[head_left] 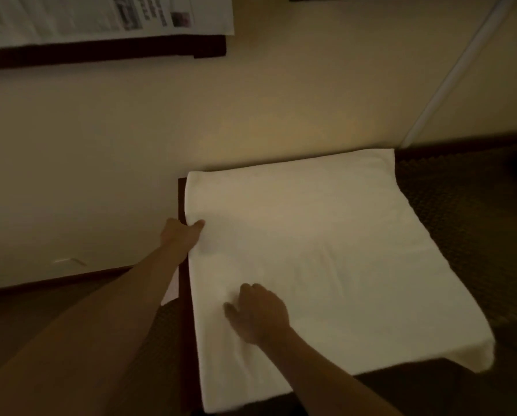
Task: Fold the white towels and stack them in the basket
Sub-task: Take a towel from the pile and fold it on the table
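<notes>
I see the white towel [326, 250] spread flat on the dark surface [449, 211], long axis running away from me. My left hand [180, 235] pinches its left edge, fingers curled round it; my right hand [258, 315] presses flat, fingers loosely spread, on the near part.

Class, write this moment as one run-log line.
towel: spread flat | left hand: pinches left edge | right hand: presses flat | basket: unseen

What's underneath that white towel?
The white towel lies spread over a dark patterned surface, which shows past its right edge, with a dark wooden edge at its left. Whatever lies directly beneath the cloth is covered and cannot be seen.
</notes>
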A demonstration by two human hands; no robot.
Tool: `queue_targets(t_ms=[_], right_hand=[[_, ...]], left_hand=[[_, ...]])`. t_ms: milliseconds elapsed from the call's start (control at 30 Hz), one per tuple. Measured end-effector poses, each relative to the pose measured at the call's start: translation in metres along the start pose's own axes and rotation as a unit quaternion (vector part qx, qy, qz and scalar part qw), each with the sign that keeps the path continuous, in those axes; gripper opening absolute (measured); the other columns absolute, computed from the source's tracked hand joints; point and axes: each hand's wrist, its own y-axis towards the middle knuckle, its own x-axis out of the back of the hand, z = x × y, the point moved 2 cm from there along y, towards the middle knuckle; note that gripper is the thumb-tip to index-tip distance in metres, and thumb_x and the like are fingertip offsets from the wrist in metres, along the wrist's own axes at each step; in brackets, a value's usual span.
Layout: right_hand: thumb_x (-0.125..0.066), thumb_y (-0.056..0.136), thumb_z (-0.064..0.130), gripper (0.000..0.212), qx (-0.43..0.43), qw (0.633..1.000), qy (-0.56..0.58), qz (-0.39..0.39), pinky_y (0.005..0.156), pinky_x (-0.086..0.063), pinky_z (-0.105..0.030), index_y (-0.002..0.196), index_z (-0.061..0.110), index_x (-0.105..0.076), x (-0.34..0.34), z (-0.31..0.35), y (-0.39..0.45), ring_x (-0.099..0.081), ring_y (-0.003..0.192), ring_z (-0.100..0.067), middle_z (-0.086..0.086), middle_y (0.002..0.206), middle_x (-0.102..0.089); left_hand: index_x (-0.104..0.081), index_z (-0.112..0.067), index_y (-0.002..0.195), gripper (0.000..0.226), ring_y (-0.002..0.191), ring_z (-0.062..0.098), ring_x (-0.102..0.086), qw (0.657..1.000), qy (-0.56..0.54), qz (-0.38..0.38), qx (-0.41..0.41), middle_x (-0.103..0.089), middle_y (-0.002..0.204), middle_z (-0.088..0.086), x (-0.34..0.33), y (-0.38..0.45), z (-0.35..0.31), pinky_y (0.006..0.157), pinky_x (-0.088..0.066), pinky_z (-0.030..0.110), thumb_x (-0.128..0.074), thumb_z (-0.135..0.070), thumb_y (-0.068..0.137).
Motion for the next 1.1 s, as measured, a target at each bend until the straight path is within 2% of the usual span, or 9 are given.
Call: queue_targets(t_ms=[133,267,367,500,633,800,900,1000,1100], right_hand=[[-0.059,0.083,0.071,0.073,-0.085,0.995,0.047,-0.012,0.088,-0.046,-0.04,0.125,0.013,-0.046,-0.027,0.051,0.004,-0.058,0.109,-0.028,-0.006,0.118,-0.054],[-0.057,0.095,0.045,0.048,-0.108,0.991,0.017,-0.074,0.089,-0.049,-0.039,0.125,0.01,-0.046,-0.039,0.091,0.005,-0.059,0.11,-0.026,-0.008,0.121,-0.055],[-0.054,0.098,0.032,0.031,-0.101,0.992,0.049,-0.062,0.089,-0.051,-0.037,0.12,0.009,-0.051,-0.038,0.112,0.008,-0.061,0.108,-0.026,-0.009,0.12,-0.059],[-0.051,0.097,0.02,0.013,-0.118,0.973,0.195,-0.025,0.085,-0.047,-0.033,0.108,0.012,-0.052,-0.022,0.125,0.011,-0.06,0.11,-0.029,-0.012,0.12,-0.06],[-0.043,0.097,0.026,0.019,-0.128,0.939,0.313,-0.062,0.074,-0.042,-0.029,0.095,0.014,-0.058,0.01,0.118,0.021,-0.058,0.087,-0.025,-0.008,0.096,-0.062],[-0.051,0.098,0.056,0.057,-0.089,0.913,0.335,-0.216,0.052,-0.032,-0.03,0.058,0.016,-0.041,0.067,0.065,0.011,-0.046,0.052,-0.015,0.001,0.054,-0.045],[-0.055,0.098,0.052,0.057,-0.118,0.883,0.355,-0.284,0.051,-0.031,-0.029,0.056,0.017,-0.039,0.099,0.003,0.001,-0.043,0.05,-0.013,0.002,0.051,-0.043],[-0.058,0.096,0.051,0.053,-0.139,0.85,0.38,-0.336,0.051,-0.031,-0.028,0.058,0.018,-0.042,0.131,-0.071,-0.008,-0.04,0.048,-0.011,0.004,0.051,-0.042],[-0.059,0.096,0.05,0.051,-0.175,0.819,0.396,-0.377,0.056,-0.037,-0.03,0.06,0.015,-0.051,0.156,-0.15,-0.017,-0.046,0.053,-0.012,0.003,0.055,-0.048]], left_hand=[[-0.066,0.001,0.118,0.043,0.097,0.032,-0.067,0.994,-0.072,0.083,0.013,-0.068,0.113,0.018,0.003,0.027,-0.013,0.086,-0.059,0.043,-0.073,-0.03,0.091],[-0.066,0.004,0.111,0.033,0.094,0.034,-0.067,0.995,-0.057,0.08,-0.024,-0.068,0.109,0.019,0.028,0.033,-0.019,0.084,-0.06,0.046,-0.061,-0.023,0.093],[-0.066,0.005,0.108,0.027,0.09,0.035,-0.067,0.994,-0.074,0.068,-0.032,-0.067,0.105,0.021,0.048,0.038,-0.025,0.079,-0.061,0.051,-0.057,-0.016,0.093],[-0.065,-0.001,0.113,0.031,0.092,0.036,-0.066,0.994,-0.075,0.023,-0.071,-0.067,0.109,0.02,0.074,0.043,-0.034,0.068,-0.061,0.044,-0.049,-0.013,0.088],[-0.066,-0.011,0.119,0.038,0.097,0.035,-0.065,0.986,-0.115,-0.008,-0.119,-0.068,0.113,0.014,0.086,0.036,-0.061,0.081,-0.061,0.05,-0.051,-0.019,0.086],[-0.062,-0.024,0.134,0.053,0.106,0.03,-0.065,0.974,-0.121,0.054,-0.184,-0.062,0.128,0.007,0.053,0.001,-0.136,0.094,-0.056,0.046,-0.052,-0.031,0.083],[-0.053,-0.023,0.144,0.052,0.124,0.032,-0.057,0.964,-0.088,0.089,-0.235,-0.056,0.142,0.007,0.008,-0.036,-0.182,0.104,-0.049,0.044,-0.05,-0.024,0.093],[-0.054,-0.019,0.143,0.05,0.125,0.033,-0.057,0.95,-0.086,0.114,-0.277,-0.056,0.143,0.009,-0.058,-0.071,-0.224,0.106,-0.048,0.045,-0.05,-0.023,0.093],[-0.055,-0.012,0.14,0.042,0.132,0.032,-0.051,0.937,-0.047,0.129,-0.32,-0.056,0.143,0.011,-0.133,-0.11,-0.263,0.109,-0.04,0.034,-0.05,-0.017,0.098]])
